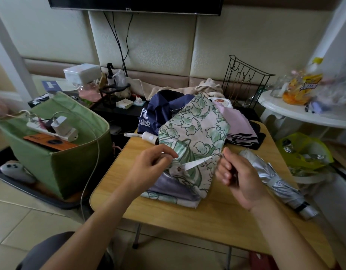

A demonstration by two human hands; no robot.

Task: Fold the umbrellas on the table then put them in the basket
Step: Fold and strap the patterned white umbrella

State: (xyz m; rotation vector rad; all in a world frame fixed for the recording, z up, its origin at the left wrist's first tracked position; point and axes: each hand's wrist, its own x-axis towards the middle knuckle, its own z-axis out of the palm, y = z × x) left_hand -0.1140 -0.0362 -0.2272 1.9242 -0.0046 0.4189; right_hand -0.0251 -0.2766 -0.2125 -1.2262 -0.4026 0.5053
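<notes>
Hands (156, 162) (234, 172) both pinch floral umbrella's (195, 125) white strap (195, 164) (stretched between them).

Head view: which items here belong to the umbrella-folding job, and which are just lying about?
Job items:
floral umbrella, its strap stretched between left hand and right hand
silver umbrella, already folded
navy umbrella
pink umbrella
green basket

Lying about:
power strip
spray bottle
wire rack
snack bag

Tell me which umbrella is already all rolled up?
The silver umbrella by the right hand, strapped into a tight roll. The floral, navy and pink ones lie loose.
</notes>
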